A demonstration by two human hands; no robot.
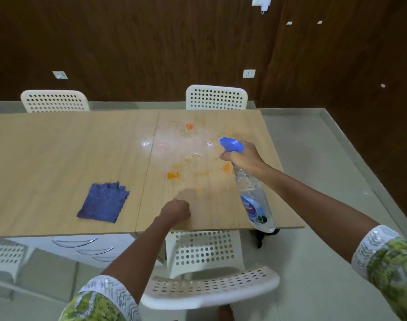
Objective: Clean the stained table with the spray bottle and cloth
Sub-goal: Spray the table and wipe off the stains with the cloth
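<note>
- My right hand [245, 158] gripped the spray bottle [252, 188] by its neck, above the right part of the table [59, 158].
- My left hand [175, 210] was a fist on the near edge, holding nothing.
- Orange stains [173, 175] and wet drops [194, 156] lay between them.
- The blue cloth [103, 202] lay flat to the left.

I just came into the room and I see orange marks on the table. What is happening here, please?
A person is cleaning the light wooden table. The right hand grips a clear plastic spray bottle with a blue nozzle, aimed at the orange stains; wet droplets already shine there. The left hand is curled into a fist above the near edge, holding nothing. The blue-purple cloth lies flat on the table to the left, not yet used.
</note>
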